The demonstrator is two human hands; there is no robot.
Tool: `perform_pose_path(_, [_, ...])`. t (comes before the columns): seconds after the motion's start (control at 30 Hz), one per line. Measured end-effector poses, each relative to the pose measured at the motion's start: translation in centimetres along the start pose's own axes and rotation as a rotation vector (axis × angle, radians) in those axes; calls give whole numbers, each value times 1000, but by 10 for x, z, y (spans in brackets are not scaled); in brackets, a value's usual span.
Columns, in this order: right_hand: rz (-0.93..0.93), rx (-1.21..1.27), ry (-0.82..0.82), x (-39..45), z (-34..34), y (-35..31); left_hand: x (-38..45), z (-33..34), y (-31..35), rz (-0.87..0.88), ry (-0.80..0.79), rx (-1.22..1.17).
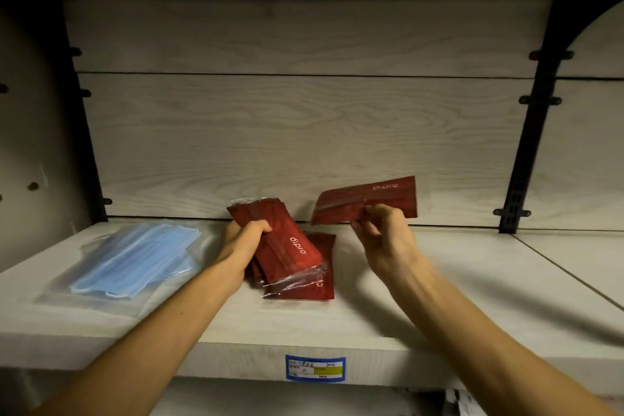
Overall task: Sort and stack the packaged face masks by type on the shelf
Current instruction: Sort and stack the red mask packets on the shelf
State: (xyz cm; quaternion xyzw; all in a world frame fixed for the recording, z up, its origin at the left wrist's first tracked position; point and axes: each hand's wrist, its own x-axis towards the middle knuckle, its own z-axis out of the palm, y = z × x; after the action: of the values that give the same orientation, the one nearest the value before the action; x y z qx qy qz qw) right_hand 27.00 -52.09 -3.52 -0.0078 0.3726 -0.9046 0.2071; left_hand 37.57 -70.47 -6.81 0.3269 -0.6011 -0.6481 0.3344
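Several red packaged masks (287, 246) form a tilted bundle at the middle of the pale wooden shelf (472, 280). My left hand (246, 236) grips that bundle along its left edge, lifting its far end. One more red pack (324, 267) lies flat on the shelf under and beside the bundle. My right hand (381, 230) pinches a single red mask pack (368, 199) by its lower edge and holds it in the air, right of the bundle. A stack of blue masks in clear wrapping (135, 260) lies flat at the shelf's left.
A wood-grain back panel (304, 128) closes the shelf behind. Black upright brackets stand at the left (84, 145) and right (530, 145). A blue and yellow price label (315, 368) is stuck on the shelf's front edge. Another shelf board runs overhead.
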Motion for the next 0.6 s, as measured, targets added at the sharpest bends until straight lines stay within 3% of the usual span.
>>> perform_pose_path(0.17, [40,-22,-7,-22,28,33,-3,4,3,-34,-19,-123])
perform_pose_path(0.3, [-52,-385,-2,-52,35,50,-4,4,1,-74,-53,-165])
perform_pose_path(0.5, [-146,-806,-362,-74,12,38,14,-5,10,-106,-8,-253])
perform_pose_path(0.6, [-230,-1036,-192,-66,-2,37,28,-22,26,-105,54,-320])
